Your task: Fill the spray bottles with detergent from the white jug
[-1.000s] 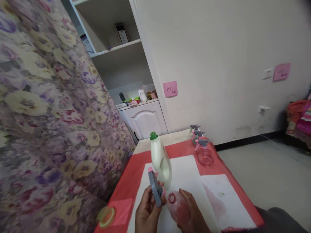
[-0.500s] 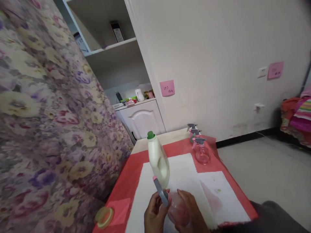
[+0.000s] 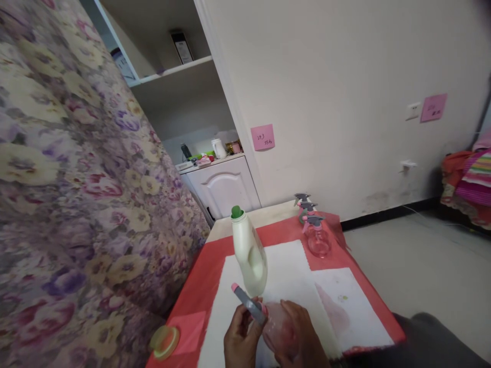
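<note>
A clear pinkish spray bottle (image 3: 278, 327) lies tilted between my hands above the white sheet. My left hand (image 3: 241, 335) has its fingers closed round the grey spray head (image 3: 249, 305), whose pink nozzle tip points up and left. Wrapped round the bottle's body is my right hand (image 3: 303, 332). Just beyond them stands a pale green jug (image 3: 245, 250) with a green spout and no cap on it. Several spray bottles (image 3: 318, 243) with grey and pink heads stand in a row at the table's back right.
A yellowish round cap (image 3: 164, 342) rests at the front left of the red-covered table (image 3: 215, 255). A white paper with a pink stain (image 3: 349, 306) lies on the right. A floral curtain (image 3: 95, 230) hangs at the left; a cabinet (image 3: 226, 186) stands behind.
The spray head in my left hand has turned, its nozzle tip swinging further left and slightly down. My left hand has shifted slightly left; my right hand still holds the bottle.
</note>
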A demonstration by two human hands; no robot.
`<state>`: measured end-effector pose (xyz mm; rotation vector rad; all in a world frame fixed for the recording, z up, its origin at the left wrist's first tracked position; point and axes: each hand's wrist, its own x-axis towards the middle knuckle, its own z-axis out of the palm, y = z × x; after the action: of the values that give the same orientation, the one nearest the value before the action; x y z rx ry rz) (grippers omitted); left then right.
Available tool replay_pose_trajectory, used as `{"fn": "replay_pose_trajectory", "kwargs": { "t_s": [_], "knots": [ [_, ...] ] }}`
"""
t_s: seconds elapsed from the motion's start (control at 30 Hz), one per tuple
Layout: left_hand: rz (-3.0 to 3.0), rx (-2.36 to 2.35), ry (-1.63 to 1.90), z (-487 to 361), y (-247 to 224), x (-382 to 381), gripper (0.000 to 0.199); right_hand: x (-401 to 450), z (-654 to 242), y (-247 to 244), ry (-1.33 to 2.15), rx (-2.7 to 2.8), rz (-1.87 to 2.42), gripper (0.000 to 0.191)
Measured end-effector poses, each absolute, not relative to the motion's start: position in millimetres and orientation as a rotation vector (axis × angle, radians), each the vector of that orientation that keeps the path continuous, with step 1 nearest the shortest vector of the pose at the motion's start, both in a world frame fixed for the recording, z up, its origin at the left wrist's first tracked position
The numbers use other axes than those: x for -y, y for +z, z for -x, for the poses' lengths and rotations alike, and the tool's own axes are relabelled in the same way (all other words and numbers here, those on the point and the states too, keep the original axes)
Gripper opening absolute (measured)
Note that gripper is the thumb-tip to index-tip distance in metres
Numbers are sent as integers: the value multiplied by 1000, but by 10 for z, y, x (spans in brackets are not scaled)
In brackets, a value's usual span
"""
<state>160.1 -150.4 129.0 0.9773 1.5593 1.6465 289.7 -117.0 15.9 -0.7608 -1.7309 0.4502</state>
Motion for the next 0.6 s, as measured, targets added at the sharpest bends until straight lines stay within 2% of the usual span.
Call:
{"fn": "replay_pose_trajectory", "kwargs": {
  "t_s": [0.3, 0.6],
  "knots": [
    [-1094, -1610, 1533, -1569, 1328, 1522, 42, 1203, -2932, 201, 457, 1765, 769, 101],
    [-960, -1521, 1602, -1519, 1252, 1444, 41, 1184, -2910, 51, 449, 1784, 778, 100]
  ]
}}
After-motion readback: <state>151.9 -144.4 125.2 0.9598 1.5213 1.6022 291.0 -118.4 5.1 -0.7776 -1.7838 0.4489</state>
